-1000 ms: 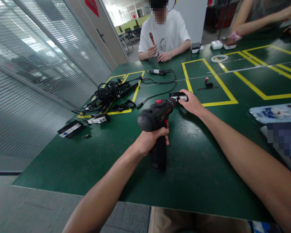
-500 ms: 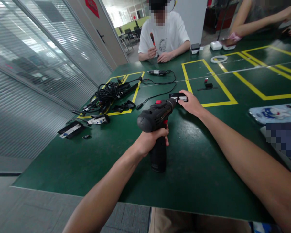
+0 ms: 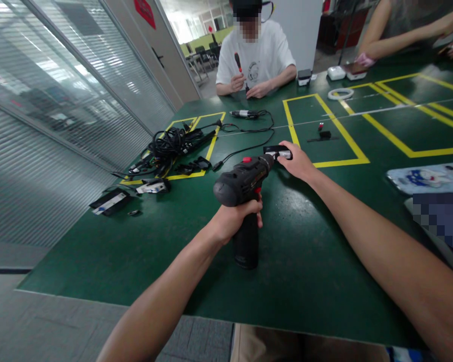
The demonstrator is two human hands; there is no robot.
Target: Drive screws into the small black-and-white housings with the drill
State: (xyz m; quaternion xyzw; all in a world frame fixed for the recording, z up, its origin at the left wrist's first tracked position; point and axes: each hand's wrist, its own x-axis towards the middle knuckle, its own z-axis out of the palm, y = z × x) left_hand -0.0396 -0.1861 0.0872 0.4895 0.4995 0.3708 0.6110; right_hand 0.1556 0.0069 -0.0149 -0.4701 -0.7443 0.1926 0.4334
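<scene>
- Head view: the left hand [image 3: 236, 217] is wrapped tight round the grip of a black cordless drill [image 3: 243, 188], its nose pointing away.
- Just past the nose, the right hand [image 3: 298, 162] presses fingers onto a small black device [image 3: 276, 150] lying on the green table [image 3: 136, 251].
- Beyond the left hand, well apart, a cable tangle [image 3: 171, 141].

No readable text
The red sign [image 3: 144, 10] on the door and the label on the black part [image 3: 277, 151] are too blurred to read.

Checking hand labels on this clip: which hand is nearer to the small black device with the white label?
Right. The right hand rests on the small black device, pinning it to the table. The left hand sits back toward the person, gripping the drill.
</scene>
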